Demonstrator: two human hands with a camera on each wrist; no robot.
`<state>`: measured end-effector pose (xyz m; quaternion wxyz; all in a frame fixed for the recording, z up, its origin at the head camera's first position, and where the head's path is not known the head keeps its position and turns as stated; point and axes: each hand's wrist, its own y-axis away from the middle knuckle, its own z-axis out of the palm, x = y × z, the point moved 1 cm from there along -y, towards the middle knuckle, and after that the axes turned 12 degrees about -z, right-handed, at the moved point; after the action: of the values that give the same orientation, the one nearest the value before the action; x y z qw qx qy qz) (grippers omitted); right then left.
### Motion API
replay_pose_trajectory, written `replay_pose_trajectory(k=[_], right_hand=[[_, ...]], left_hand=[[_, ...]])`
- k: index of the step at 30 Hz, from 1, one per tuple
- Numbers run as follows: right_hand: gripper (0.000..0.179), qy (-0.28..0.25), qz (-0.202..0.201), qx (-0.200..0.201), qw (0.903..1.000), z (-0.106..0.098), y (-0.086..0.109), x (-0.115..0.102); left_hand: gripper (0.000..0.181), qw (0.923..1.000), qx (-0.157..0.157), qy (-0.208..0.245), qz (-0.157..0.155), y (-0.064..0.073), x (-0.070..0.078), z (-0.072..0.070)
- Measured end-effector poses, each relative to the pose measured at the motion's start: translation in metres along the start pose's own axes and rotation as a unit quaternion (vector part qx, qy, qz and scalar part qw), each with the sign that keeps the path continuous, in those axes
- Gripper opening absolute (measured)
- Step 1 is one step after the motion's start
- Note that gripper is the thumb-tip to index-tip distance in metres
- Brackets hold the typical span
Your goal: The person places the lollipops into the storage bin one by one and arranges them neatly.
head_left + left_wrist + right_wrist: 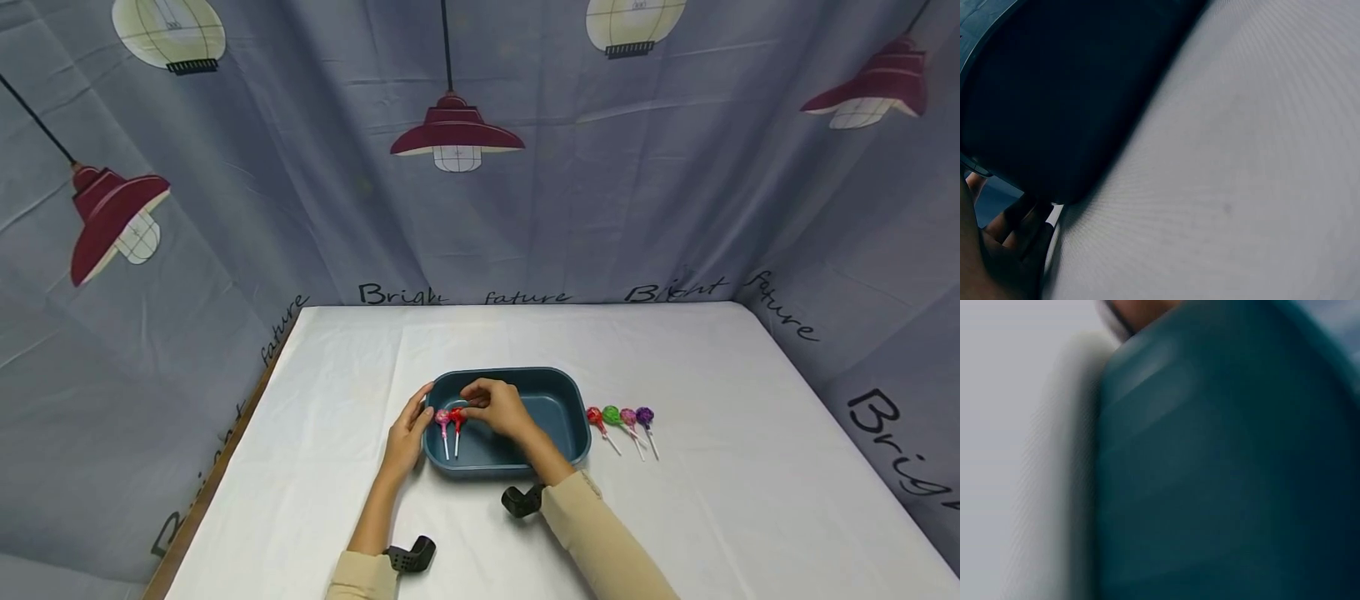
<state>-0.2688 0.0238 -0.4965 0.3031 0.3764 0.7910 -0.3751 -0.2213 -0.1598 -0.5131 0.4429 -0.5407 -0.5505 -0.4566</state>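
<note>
A dark teal rectangular tray (551, 417) lies on the table. My left hand (406, 433) holds its left end, thumb at the rim and fingers along the outer wall; the left wrist view shows these fingers (1019, 228) low against the tray. Inside lie a pink lollipop (443, 418) and a red lollipop (457, 417), side by side with sticks toward me. My right hand (498, 408) reaches over the tray, thumb and forefinger apart, the fingertips right beside the red candy head. The right wrist view is blurred and shows mostly tray wall (1179, 456).
Right of the tray, several lollipops lie in a row: red (595, 416), green (612, 415), pink (628, 417) and purple (645, 416). White cloth (735, 467) covers the table. A grey curtain (555, 208) with printed lamps hangs behind and at the sides.
</note>
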Motion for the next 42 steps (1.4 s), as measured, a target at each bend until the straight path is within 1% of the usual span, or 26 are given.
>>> replay_pose_trajectory(k=[6,11,14,17,20,23,24,25,27,28,29,30,31,34,35,36,37,38,40,41,42], right_hand=[[0.024,-0.034,-0.009,0.012,0.9993,-0.015,0.008,-0.016],[0.025,-0.044,-0.013,0.027,0.9986,-0.035,0.012,-0.03],[0.023,-0.05,-0.011,0.04,0.9979,-0.05,0.015,-0.037],[0.022,-0.052,-0.005,0.058,0.9969,-0.066,0.02,-0.042],[0.023,-0.053,-0.009,0.081,0.9952,-0.085,0.027,-0.045],[0.025,-0.052,-0.011,0.111,0.9924,-0.108,0.037,-0.057],[0.025,-0.055,-0.006,0.121,0.9911,-0.115,0.041,-0.06],[0.027,-0.058,-0.005,0.133,0.9894,-0.122,0.046,-0.059],[0.028,-0.061,0.004,0.156,0.986,-0.135,0.055,-0.051],[0.03,-0.063,0.011,0.166,0.984,-0.14,0.06,-0.04],[0.03,-0.08,0.007,0.179,0.9807,-0.145,0.065,-0.019],[0.032,-0.083,0.017,0.189,0.9784,-0.15,0.07,-0.001],[0.034,-0.075,0.02,0.204,0.976,-0.153,0.076,0.023],[0.036,-0.037,0.051,0.246,0.9673,-0.164,0.096,0.09],[0.036,-0.023,0.058,0.26,0.9636,-0.167,0.103,0.108],[0.038,-0.001,0.081,0.271,0.959,-0.169,0.109,0.118],[0.038,0.007,0.092,0.288,0.9532,-0.171,0.116,0.129],[0.04,0.0,0.104,0.3,0.9483,-0.173,0.123,0.135],[0.044,-0.032,0.127,0.322,0.9377,-0.175,0.133,0.134],[0.047,-0.055,0.134,0.333,0.9318,-0.175,0.137,0.13],[0.045,-0.079,0.149,0.346,0.9228,-0.175,0.139,0.118]], left_hand=[[0.04,1.0,-0.003,0.001,0.002,0.0,0.0,0.001],[0.04,1.0,0.009,0.002,0.001,-0.001,-0.001,0.001],[0.04,0.9999,0.008,0.006,0.005,-0.001,-0.001,0.001],[0.04,1.0,0.005,0.005,0.007,-0.001,-0.001,0.0],[0.04,0.9999,0.007,0.001,0.008,0.0,-0.001,0.0],[0.04,0.9999,0.009,0.0,0.01,0.0,-0.002,0.001],[0.04,0.9999,0.009,-0.001,0.011,0.001,-0.001,0.0],[0.04,0.9999,0.009,-0.001,0.012,0.001,-0.001,0.0],[0.04,0.9999,0.011,0.001,0.012,0.001,-0.001,0.0],[0.04,0.9999,0.012,0.003,0.012,0.001,-0.001,0.0],[0.04,0.9998,0.014,0.005,0.011,0.001,0.0,0.0],[0.04,0.9998,0.015,0.006,0.011,0.001,0.0,0.0],[0.04,0.9998,0.016,0.008,0.01,0.001,0.0,0.0],[0.04,0.9998,0.013,0.01,0.008,0.001,-0.001,0.001],[0.04,0.9998,0.011,0.01,0.008,0.001,-0.001,0.001],[0.04,0.9999,0.01,0.01,0.007,0.001,-0.001,0.002],[0.04,0.9999,0.009,0.01,0.006,0.0,-0.001,0.002],[0.04,0.9999,0.009,0.01,0.007,0.0,-0.001,0.002],[0.04,0.9999,0.01,0.01,0.005,0.001,0.0,0.002],[0.04,0.9999,0.012,0.011,0.003,0.001,0.0,0.001],[0.04,0.9999,0.013,0.009,0.003,0.001,-0.001,0.001]])
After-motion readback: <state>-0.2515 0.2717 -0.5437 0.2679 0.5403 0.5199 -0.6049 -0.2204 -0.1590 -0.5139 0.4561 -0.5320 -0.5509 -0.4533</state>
